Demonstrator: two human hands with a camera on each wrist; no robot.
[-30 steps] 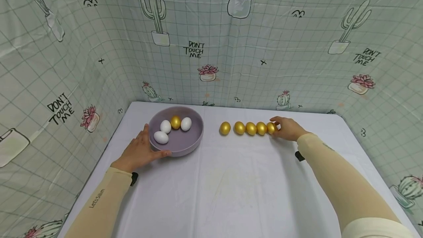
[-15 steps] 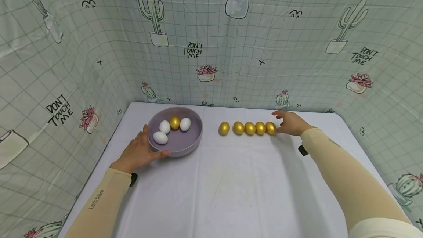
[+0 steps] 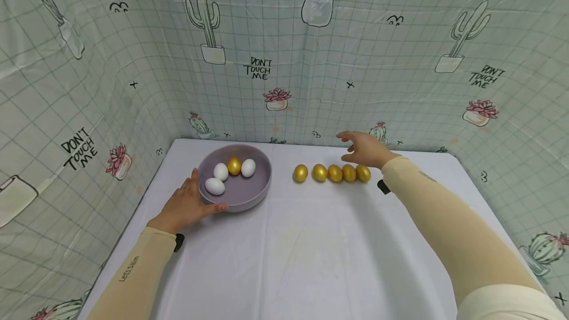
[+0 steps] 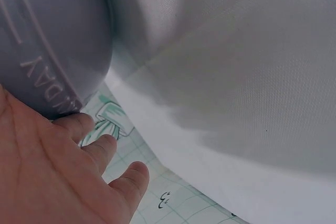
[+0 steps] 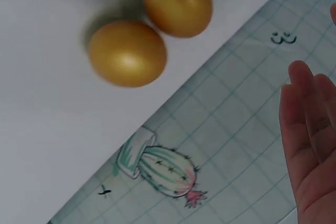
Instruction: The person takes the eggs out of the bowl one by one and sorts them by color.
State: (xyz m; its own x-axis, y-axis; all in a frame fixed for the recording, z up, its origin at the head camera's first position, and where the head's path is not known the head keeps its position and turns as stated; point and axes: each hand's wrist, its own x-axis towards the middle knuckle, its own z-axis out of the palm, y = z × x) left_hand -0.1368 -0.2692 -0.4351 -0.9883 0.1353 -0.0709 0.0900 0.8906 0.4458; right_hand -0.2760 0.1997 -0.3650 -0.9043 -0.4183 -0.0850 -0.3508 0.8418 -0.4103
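On the left of the table in the head view stands a mauve bowl (image 3: 249, 195) holding one gold egg (image 3: 234, 166) and three white eggs (image 3: 215, 186). My left hand (image 3: 183, 206) rests against its outer side, fingers and thumb spread along the wall. Raised lettering shows on the bowl (image 4: 37, 72) in the left wrist view. To the right of the bowl, several gold eggs (image 3: 335, 173) lie in a row, the leftmost gold egg (image 3: 300, 173) a little apart. My right hand (image 3: 366, 149) hovers over the row's right end, fingers extended, holding nothing.
A white cloth covers the table (image 3: 284, 256). Behind it hangs a gridded curtain (image 3: 284, 38) printed with cacti and lettering, also wrapping both sides. Beige sleeves (image 3: 133, 270) cover both forearms.
My right hand has left the rightmost gold egg, risen, and moved left above the row. The left hand and bowl hold their place while the head view shifts slightly.
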